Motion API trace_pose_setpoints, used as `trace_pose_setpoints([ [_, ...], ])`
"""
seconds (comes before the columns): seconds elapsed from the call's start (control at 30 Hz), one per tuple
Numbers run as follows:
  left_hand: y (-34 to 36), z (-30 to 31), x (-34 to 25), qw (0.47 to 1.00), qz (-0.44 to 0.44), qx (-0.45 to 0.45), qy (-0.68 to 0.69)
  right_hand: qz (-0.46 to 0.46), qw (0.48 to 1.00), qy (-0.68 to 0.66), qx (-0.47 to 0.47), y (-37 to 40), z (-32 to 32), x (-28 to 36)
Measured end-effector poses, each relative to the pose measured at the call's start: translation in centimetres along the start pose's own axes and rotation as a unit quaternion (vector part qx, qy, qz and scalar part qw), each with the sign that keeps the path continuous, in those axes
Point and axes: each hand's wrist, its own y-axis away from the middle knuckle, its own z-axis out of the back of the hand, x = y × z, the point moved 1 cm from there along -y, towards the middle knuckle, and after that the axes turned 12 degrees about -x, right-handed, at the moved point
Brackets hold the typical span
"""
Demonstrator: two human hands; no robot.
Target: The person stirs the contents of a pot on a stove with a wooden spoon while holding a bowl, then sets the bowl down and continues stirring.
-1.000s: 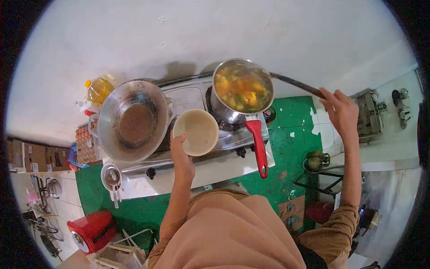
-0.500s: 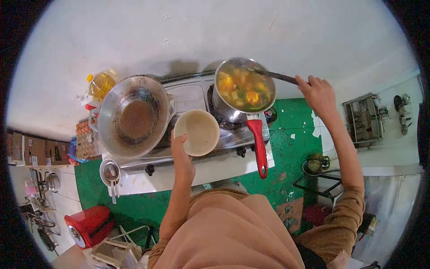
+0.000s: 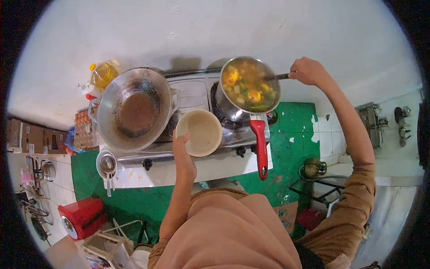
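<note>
My left hand [image 3: 182, 150] grips a cream bowl [image 3: 199, 132] by its left side, thumb on the rim. Nothing shows inside the bowl, which is held in front of the stove. My right hand [image 3: 307, 71] is closed around the dark handle [image 3: 283, 76] of a utensil whose far end is sunk in soup. That soup [image 3: 245, 87], with yellow pieces and greens, fills a steel saucepan [image 3: 219, 96] with a red handle [image 3: 259, 148]. The saucepan sits on the right burner of the gas stove [image 3: 190, 92].
A large wok [image 3: 154, 101] stands on the left of the stove. Left of it are an oil bottle [image 3: 104, 76] and eggs on a tray [image 3: 84, 130]. A small strainer [image 3: 107, 164] rests in a white bowl [image 3: 99, 169] at the front left corner. A red bin [image 3: 85, 217] stands on the floor.
My right hand has turned over and lowered the utensil deeper into the soup, so less of its handle shows. The bowl stays in my left hand, nearly in place.
</note>
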Motion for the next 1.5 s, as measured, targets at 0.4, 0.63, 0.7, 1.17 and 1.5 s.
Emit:
trace_pose_setpoints([
  [0.4, -0.3, -0.1, -0.2, 0.999, -0.031, 0.028, -0.009, -0.015, 0.971, -0.183, 0.151, 0.1, 2.7, -3.7],
  [0.63, -0.5, -1.1, -0.1, 1.0, -0.022, 0.01, -0.004, -0.137, 0.959, -0.199, 0.15, 3.4, 5.9, -3.5],
  [0.7, -0.6, -1.3, 0.0, 1.0, -0.029, 0.007, -0.011, -0.155, 0.962, -0.199, 0.107, 4.7, 6.6, -3.1],
  [1.17, -1.6, -1.4, 0.1, 0.999, -0.037, 0.008, -0.017, -0.156, 0.981, -0.056, -0.098, 15.1, 2.0, 4.4],
  [1.5, -0.9, -1.9, -0.5, 0.998, -0.044, 0.031, -0.037, -0.162, 0.971, -0.081, -0.157, 14.6, -4.8, 4.2],
])
